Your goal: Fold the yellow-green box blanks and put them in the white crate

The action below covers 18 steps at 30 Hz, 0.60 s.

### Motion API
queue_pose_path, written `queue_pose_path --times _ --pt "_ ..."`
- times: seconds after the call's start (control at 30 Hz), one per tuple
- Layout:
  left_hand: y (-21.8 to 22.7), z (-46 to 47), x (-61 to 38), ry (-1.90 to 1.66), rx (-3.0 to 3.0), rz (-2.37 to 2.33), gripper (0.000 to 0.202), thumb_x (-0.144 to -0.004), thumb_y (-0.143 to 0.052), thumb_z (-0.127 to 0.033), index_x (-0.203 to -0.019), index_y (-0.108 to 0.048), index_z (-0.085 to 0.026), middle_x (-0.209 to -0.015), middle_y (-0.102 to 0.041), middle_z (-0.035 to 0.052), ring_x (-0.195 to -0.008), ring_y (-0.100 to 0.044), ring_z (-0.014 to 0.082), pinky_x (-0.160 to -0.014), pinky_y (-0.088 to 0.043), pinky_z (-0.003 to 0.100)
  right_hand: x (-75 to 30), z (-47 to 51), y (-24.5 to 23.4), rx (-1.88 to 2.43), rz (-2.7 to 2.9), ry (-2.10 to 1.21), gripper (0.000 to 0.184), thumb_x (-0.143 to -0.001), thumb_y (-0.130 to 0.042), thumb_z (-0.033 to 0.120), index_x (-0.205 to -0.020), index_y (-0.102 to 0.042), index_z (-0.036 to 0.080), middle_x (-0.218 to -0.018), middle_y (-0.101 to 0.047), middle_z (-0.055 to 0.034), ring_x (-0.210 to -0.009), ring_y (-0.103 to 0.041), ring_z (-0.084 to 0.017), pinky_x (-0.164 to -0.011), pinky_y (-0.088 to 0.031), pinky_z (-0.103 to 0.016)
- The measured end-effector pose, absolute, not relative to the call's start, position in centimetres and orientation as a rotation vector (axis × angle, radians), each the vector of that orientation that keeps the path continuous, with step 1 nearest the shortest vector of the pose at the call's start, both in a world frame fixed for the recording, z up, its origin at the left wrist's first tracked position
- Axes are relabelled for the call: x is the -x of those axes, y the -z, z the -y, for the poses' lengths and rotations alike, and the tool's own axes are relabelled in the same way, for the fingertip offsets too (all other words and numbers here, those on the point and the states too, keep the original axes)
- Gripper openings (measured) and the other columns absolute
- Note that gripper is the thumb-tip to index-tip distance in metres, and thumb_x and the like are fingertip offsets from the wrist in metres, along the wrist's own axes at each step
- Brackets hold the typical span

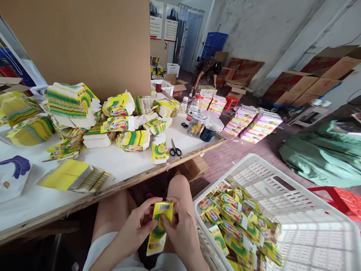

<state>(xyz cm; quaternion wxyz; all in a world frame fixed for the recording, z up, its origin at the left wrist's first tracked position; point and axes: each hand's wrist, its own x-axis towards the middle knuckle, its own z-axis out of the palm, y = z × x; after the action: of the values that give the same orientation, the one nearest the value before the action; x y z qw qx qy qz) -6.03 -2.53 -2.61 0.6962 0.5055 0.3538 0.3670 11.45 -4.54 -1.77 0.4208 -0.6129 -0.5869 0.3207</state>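
Over my lap, both hands grip one small yellow-and-green carton [160, 226] with a barcode on its top flap. My left hand [135, 229] clasps its left side with the thumb on the flap. My right hand [181, 227] pinches its right edge near the top. Right beside my right hand stands a white plastic basket [313, 235] that holds several folded cartons of the same kind [239, 228]. On the white table [120, 161] in front of me lie stacks of flat, unfolded carton blanks [75, 176] and piles of part-formed cartons [133, 140].
Black scissors [175, 150], a water bottle [193, 108] and a dark cup [207, 134] sit near the table's right end. A big cardboard sheet [92, 37] leans behind the table. A person [205, 71] bends over boxes at the back. A red stool [348, 202] and a green tarp [328, 156] are on the right.
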Motion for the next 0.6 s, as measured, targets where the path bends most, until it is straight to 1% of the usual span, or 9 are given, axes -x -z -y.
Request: queue_pose_path --times 0.1,0.17,0.27,0.3,0.37,0.43,0.5,0.53,0.6 --pt "2.4 2.1 6.3 -0.82 -1.075 -0.801 0.051 -0.084 -0.073 -0.035 -0.13 -0.058 -0.022 -0.111 -0.075 0.0107 -0.098 -0.071 0.0267 -0.083 -0.055 0.035 -12.2 4.6 1.9 1.446 1.46 -0.891 0.029 -0.087 -0.062 0.026 -0.115 -0.07 0.02 -0.066 -0.063 0.002 -0.057 -0.057 -0.016 -0.055 -0.047 -0.025" --pt "2.4 2.0 6.3 -0.8 -1.063 -0.802 0.051 -0.082 -0.076 -0.033 -0.128 -0.059 -0.021 -0.107 -0.076 0.01 -0.093 -0.072 0.0257 -0.078 -0.056 0.033 -12.7 4.6 2.3 1.426 1.433 -0.916 0.026 -0.091 -0.061 0.034 -0.11 -0.073 0.02 -0.072 -0.066 -0.0009 -0.062 -0.059 -0.017 -0.057 -0.047 -0.025" --pt "2.5 2.1 5.6 -0.782 -1.091 -0.791 0.049 -0.081 -0.076 -0.03 -0.126 -0.061 -0.021 -0.107 -0.076 0.0097 -0.091 -0.072 0.024 -0.076 -0.056 0.03 -13.1 4.8 3.3 1.419 1.359 -0.938 0.025 -0.089 -0.065 0.038 -0.105 -0.074 0.021 -0.087 -0.071 -0.0044 -0.067 -0.061 -0.018 -0.061 -0.048 -0.026" --pt "2.5 2.1 5.2 -0.781 -1.109 -0.787 0.047 -0.082 -0.075 -0.03 -0.126 -0.061 -0.021 -0.107 -0.076 0.0098 -0.091 -0.072 0.0239 -0.077 -0.056 0.03 -13.2 5.0 3.5 1.411 1.324 -0.95 0.025 -0.089 -0.066 0.04 -0.104 -0.073 0.021 -0.087 -0.071 -0.0047 -0.066 -0.061 -0.018 -0.06 -0.048 -0.027" --pt "2.5 2.0 4.4 -0.765 -1.174 -0.777 0.047 -0.085 -0.071 -0.029 -0.13 -0.059 -0.022 -0.11 -0.076 0.0106 -0.095 -0.072 0.0248 -0.08 -0.057 0.032 -13.6 5.4 3.5 1.413 1.267 -0.922 0.026 -0.088 -0.066 0.041 -0.103 -0.072 0.021 -0.081 -0.07 -0.0037 -0.063 -0.059 -0.018 -0.058 -0.047 -0.027" --pt "2.5 1.0 3.7 -0.774 -1.341 -0.793 0.047 -0.091 -0.064 -0.028 -0.136 -0.055 -0.023 -0.116 -0.074 0.0118 -0.102 -0.072 0.026 -0.086 -0.058 0.035 -14.6 5.9 2.6 1.467 1.243 -0.688 0.024 -0.088 -0.066 0.041 -0.1 -0.071 0.021 -0.079 -0.066 -0.0037 -0.065 -0.057 -0.019 -0.058 -0.046 -0.029" --pt "2.6 -1.3 3.4 -0.855 -1.617 -0.88 0.047 -0.094 -0.058 -0.03 -0.14 -0.052 -0.024 -0.129 -0.068 0.013 -0.116 -0.067 0.0275 -0.096 -0.055 0.04 -16.1 6.3 1.0 1.562 1.187 -0.244 0.021 -0.087 -0.067 0.04 -0.094 -0.071 0.021 -0.087 -0.064 -0.0063 -0.074 -0.056 -0.021 -0.065 -0.044 -0.031" --pt "2.8 -2.8 3.3 -0.926 -1.789 -0.958 0.047 -0.094 -0.057 -0.032 -0.14 -0.051 -0.024 -0.136 -0.064 0.013 -0.124 -0.062 0.028 -0.103 -0.051 0.042 -16.9 6.5 0.3 1.621 1.138 -0.053 0.024 -0.086 -0.068 0.042 -0.095 -0.071 0.02 -0.093 -0.062 -0.0084 -0.085 -0.057 -0.025 -0.07 -0.044 -0.034" --pt "3.3 -6.5 3.3 -1.018 -1.895 -1.063 0.053 -0.093 -0.059 -0.032 -0.143 -0.047 -0.022 -0.15 -0.051 0.0138 -0.141 -0.044 0.0311 -0.119 -0.032 0.051 -18.3 6.8 -0.9 1.689 1.096 0.153 0.029 -0.086 -0.066 0.046 -0.097 -0.071 0.019 -0.098 -0.059 -0.0107 -0.096 -0.055 -0.029 -0.075 -0.043 -0.038"
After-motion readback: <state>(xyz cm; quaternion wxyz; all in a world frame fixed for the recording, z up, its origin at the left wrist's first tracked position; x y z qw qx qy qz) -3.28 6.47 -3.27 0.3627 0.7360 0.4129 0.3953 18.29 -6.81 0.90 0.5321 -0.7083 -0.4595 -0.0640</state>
